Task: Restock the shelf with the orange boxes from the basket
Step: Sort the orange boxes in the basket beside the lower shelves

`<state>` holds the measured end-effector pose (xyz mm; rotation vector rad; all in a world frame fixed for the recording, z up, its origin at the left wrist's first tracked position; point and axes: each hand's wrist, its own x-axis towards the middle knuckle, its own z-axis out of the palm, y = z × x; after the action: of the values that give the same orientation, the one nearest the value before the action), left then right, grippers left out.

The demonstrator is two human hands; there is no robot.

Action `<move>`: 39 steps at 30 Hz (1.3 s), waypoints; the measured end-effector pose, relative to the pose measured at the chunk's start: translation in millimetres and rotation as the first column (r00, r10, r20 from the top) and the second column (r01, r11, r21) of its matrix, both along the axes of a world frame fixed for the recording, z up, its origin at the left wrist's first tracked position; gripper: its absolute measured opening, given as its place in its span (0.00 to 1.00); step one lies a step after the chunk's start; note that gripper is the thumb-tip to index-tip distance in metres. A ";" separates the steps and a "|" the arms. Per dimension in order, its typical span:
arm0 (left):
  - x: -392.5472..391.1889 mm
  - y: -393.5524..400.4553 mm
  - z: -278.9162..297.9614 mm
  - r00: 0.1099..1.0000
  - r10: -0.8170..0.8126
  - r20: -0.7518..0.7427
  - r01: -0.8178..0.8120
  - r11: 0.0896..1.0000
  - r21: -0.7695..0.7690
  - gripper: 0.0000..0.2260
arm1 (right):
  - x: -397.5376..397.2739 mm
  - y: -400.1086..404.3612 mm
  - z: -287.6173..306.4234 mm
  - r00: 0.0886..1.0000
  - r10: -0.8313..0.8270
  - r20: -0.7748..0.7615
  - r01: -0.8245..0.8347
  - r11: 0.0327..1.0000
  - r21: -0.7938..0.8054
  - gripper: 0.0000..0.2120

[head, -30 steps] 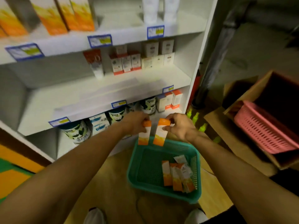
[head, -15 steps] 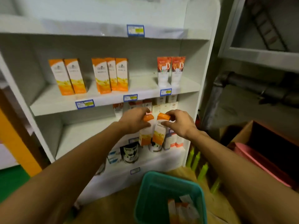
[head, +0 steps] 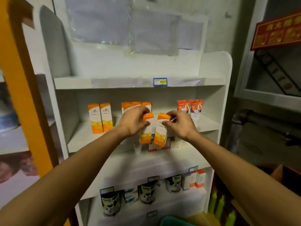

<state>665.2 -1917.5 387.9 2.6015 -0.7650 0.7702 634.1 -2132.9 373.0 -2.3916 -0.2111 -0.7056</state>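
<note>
Both bare arms reach up toward the white laminate shelf unit (head: 210, 124). The left hand (head: 132, 122) grips a tall, slim orange-and-white cardboard box (head: 146, 129) by its orange top, fingers curled over the cap and thumb on its front. The right hand (head: 180, 123) pinches the top of a second matching orange-and-white carton (head: 161, 130) just beside the first; both hang upright, near the front of the middle shelf. Farther back on that shelf stand more matte orange boxes: a pair to the left (head: 100, 118) and a group (head: 130, 106) partly behind the left hand. Two glossy red-orange tubes (head: 189, 106) stand at the right. Dark cylindrical cans (head: 147, 194) line a lower shelf. The teal plastic basket's rim (head: 172, 221) peeks in at the near bottom edge.
</note>
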 end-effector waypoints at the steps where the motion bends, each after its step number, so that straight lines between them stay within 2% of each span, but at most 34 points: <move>1: 4.2 4.6 5.0 1.000 0.002 0.008 -0.002 1.000 -0.001 0.21 | 5.4 5.5 5.0 1.000 0.005 0.006 -0.005 1.000 0.019 0.17; 8: 33.6 13.5 25.0 0.998 0.044 0.045 -0.042 0.998 -0.037 0.18 | 46.6 26.7 29.0 1.000 0.018 0.016 -0.018 0.999 0.046 0.17; 14: 69.5 8.9 23.7 0.990 0.070 0.119 -0.080 0.994 0.080 0.20 | 85.8 32.5 26.5 1.000 0.009 -0.016 -0.009 1.000 -0.005 0.14; 19: 92.8 9.3 12.2 0.991 0.098 0.090 -0.109 0.986 0.125 0.22 | 111.6 33.0 15.8 0.999 -0.003 -0.042 0.004 1.000 0.017 0.14; 28: 112.6 10.3 2.2 0.973 0.175 0.150 -0.198 0.968 0.156 0.22 | 136.6 40.3 13.5 0.998 0.003 -0.057 -0.003 1.000 0.013 0.17; 31: 112.7 11.5 3.3 0.963 0.209 0.169 -0.242 0.947 0.209 0.25 | 138.4 43.2 11.4 0.997 0.000 -0.083 0.000 1.000 0.006 0.22; 36: 106.1 10.0 5.1 0.958 0.207 0.197 -0.254 0.934 0.251 0.28 | 133.4 43.0 4.6 0.990 -0.013 -0.142 0.016 1.000 0.025 0.36; 39: 100.2 6.9 7.3 0.961 0.208 0.180 -0.249 0.937 0.246 0.29 | 126.9 38.8 2.6 0.986 -0.018 -0.164 0.025 0.999 0.042 0.39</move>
<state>765.4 -1910.7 395.2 2.9396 -0.6513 1.0052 761.0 -2094.0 375.6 -2.3982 -0.1000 -0.5143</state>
